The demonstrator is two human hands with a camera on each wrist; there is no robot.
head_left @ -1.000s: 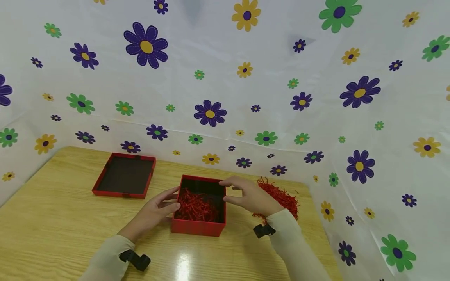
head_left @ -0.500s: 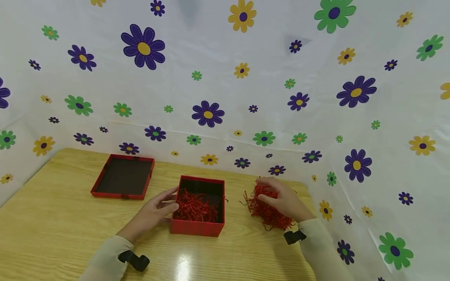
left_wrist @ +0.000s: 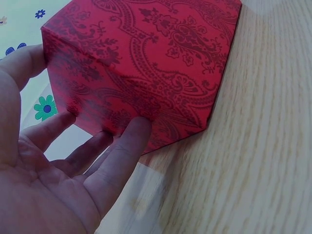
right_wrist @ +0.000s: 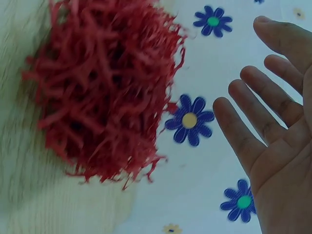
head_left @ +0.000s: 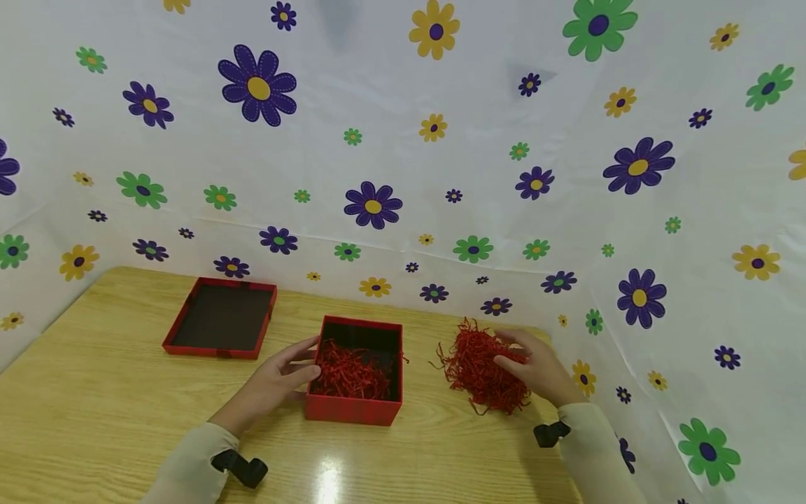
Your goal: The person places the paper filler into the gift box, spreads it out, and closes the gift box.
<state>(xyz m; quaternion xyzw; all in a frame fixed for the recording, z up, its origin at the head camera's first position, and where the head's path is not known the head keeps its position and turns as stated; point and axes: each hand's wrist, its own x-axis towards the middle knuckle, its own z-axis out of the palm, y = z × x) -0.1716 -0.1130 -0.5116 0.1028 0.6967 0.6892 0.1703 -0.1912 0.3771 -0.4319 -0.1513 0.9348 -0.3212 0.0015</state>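
My left hand (head_left: 278, 378) touches the left side of a red open box (head_left: 352, 409). In the left wrist view its fingertips (left_wrist: 139, 129) rest against the outside of the box's dark-patterned wall (left_wrist: 165, 63), fairly straight. Red shredded paper (head_left: 349, 371) fills the front part of the box, while the black inside shows at the back. On the right, a pile of red shredded paper (head_left: 481, 367) lies on the table. My right hand (head_left: 538, 367) is just beside that pile, its fingers spread and holding nothing. The right wrist view shows a gap between the hand (right_wrist: 278, 141) and the shreds (right_wrist: 107, 92).
A shallow red lid (head_left: 220, 318) with a black inside lies upturned at the back left of the wooden table (head_left: 113, 392). A white sheet with flowers (head_left: 378, 140) hangs behind the table and along its right side.
My right hand has moved right, from the box's right rim over the shredded paper pile to the pile's right side. The left hand stays against the box. The pile's outline has shifted slightly.
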